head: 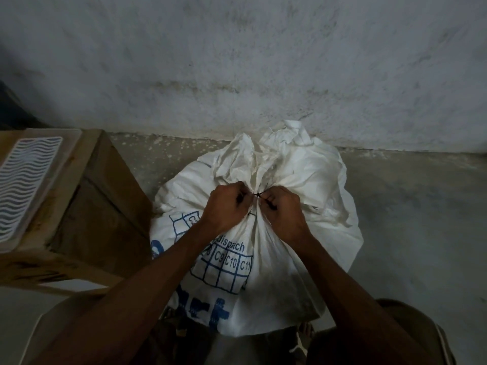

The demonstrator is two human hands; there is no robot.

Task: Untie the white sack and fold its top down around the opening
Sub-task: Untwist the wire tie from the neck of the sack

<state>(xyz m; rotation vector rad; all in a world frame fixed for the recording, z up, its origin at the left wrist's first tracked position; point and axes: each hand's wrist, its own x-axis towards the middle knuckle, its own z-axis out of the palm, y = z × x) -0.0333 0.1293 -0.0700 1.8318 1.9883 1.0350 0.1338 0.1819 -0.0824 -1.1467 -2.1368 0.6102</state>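
Observation:
A white woven sack with blue printed grid and lettering stands on the floor against the wall. Its top is bunched into a neck, with the loose fabric flaring above it. A thin dark tie binds the neck. My left hand pinches the tie's left end with curled fingers. My right hand pinches the tie's right end, close against the left hand. The knot itself is mostly hidden between my fingers.
A brown cardboard box stands at the left of the sack, with a clear plastic tray holding a white wavy mat on top. A stained grey wall rises behind. Bare concrete floor lies at the right.

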